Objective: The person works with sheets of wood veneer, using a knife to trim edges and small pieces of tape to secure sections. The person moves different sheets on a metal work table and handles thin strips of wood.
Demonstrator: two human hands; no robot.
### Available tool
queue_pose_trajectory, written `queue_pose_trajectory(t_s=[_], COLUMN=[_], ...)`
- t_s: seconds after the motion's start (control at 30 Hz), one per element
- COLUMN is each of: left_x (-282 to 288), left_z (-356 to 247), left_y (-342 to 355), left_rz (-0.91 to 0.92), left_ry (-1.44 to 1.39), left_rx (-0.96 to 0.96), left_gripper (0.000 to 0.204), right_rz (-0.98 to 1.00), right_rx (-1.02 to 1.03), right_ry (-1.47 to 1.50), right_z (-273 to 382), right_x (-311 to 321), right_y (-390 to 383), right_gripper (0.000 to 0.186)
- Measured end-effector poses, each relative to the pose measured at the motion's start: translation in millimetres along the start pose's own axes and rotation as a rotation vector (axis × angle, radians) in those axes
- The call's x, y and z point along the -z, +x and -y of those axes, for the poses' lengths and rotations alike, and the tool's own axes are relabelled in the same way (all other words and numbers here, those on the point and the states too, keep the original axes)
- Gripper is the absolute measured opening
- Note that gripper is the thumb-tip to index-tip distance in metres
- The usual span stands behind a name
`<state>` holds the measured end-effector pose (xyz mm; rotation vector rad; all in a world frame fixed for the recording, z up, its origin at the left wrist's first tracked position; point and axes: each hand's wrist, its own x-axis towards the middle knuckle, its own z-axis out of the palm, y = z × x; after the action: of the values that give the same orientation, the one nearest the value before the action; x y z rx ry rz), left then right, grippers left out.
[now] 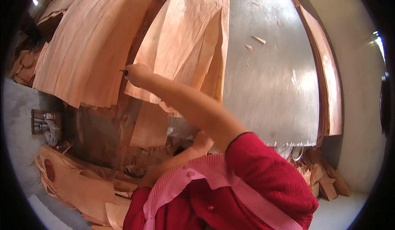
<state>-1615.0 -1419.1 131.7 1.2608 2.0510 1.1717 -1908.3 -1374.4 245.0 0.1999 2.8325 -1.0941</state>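
Note:
My right hand (138,73) reaches across to the left, closed around a small dark tool (124,71), its exact kind unclear, at the left edge of some pale reddish, overlapping thin wood sheets (181,32). A wider stack of similar wood sheets (82,45) lies just left of it. My left hand (201,141) is lower down, below my right forearm, near the front edge of a grey metal surface (271,86); its fingers are mostly hidden, so what it touches is unclear.
Another long sheet stack (325,78) runs along the metal surface's right side. Torn wood scraps (72,176) pile at lower left and right. A small recess (45,121) with bottles is at left. A pale wall (354,106) stands at far right.

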Motion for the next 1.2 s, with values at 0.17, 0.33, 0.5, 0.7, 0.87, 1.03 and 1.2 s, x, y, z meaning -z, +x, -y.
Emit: queue_pose_trajectory(t_s=[0.17, 0.33, 0.5, 0.7, 0.87, 1.03, 1.2], left_x=[38.8, 38.1, 70.4, 108.3, 108.9, 137.3, 170.3], left_z=[-30.1, -21.8, -55.0, -46.0, 21.1, 45.6, -34.5], left_y=[28.7, 40.4, 46.6, 27.0, 31.2, 70.0, 76.6], left_rz=[-0.006, 0.088, 0.125, -0.473, -0.918, -0.72, -0.672], left_ry=[-0.185, -0.512, -0.573, 0.313, 0.428, -0.005, 0.156], left_rx=[0.126, 0.358, 0.335, -0.186, 0.106, 0.095, -0.141], left_gripper=[0.057, 0.061, 0.055, 0.058, 0.061, 0.044, 0.028], right_rz=[-0.272, -0.705, -0.302, -0.624, -0.558, -0.644, -0.457], right_rx=[-0.054, -0.627, -0.785, -0.576, -0.488, -0.542, -0.728], right_ry=[0.699, 0.611, 0.564, 1.032, 1.151, 1.003, 0.941], right_z=[-8.3, -217.7, -174.1, -119.5, -75.5, -54.2, -76.8], right_x=[124.8, 148.3, 71.3, 107.2, 149.5, 183.8, 241.6], right_y=[-122.8, -238.1, -236.8, -231.3, -229.2, -236.6, -285.1], right_gripper=[0.043, 0.03, 0.042, 0.014, 0.012, 0.016, 0.017])
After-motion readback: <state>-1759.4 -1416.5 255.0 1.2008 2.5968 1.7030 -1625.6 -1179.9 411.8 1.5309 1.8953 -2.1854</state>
